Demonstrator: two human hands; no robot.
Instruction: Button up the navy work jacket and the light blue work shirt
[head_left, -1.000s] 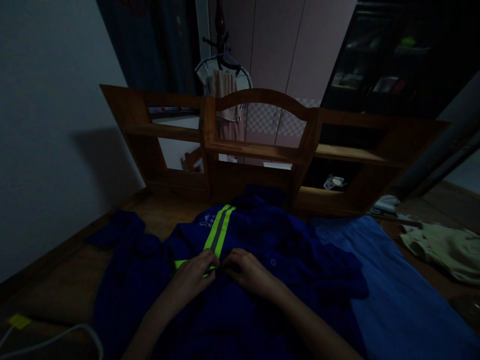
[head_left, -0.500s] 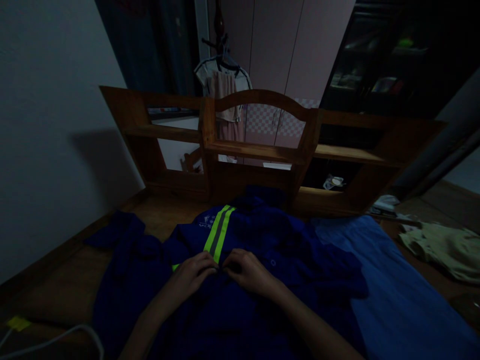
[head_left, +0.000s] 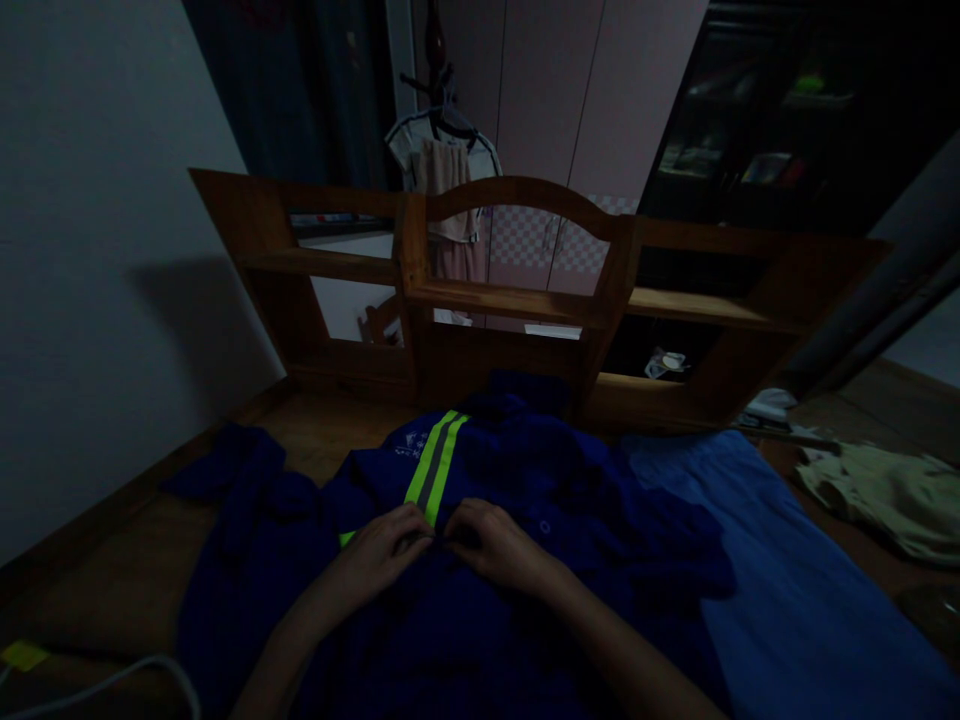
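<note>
The dark-blue reflective-striped work jacket (head_left: 465,625) lies spread before the shelved wooden headboard (head_left: 510,302), left hand (head_left: 381,548) and right hand (head_left: 496,545) each in a pinching grip on its cloth (exact contact is hidden); loose folds or dim light could let an edge slip

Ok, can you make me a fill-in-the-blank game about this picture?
1. The left hand and right hand are on a work jacket coloured dark ____.
2. Beside the white lettering, the reflective strip has ____ bright bands.
3. The tag near the pale cable is coloured ____.

Missing words: blue; two; yellow.
</note>
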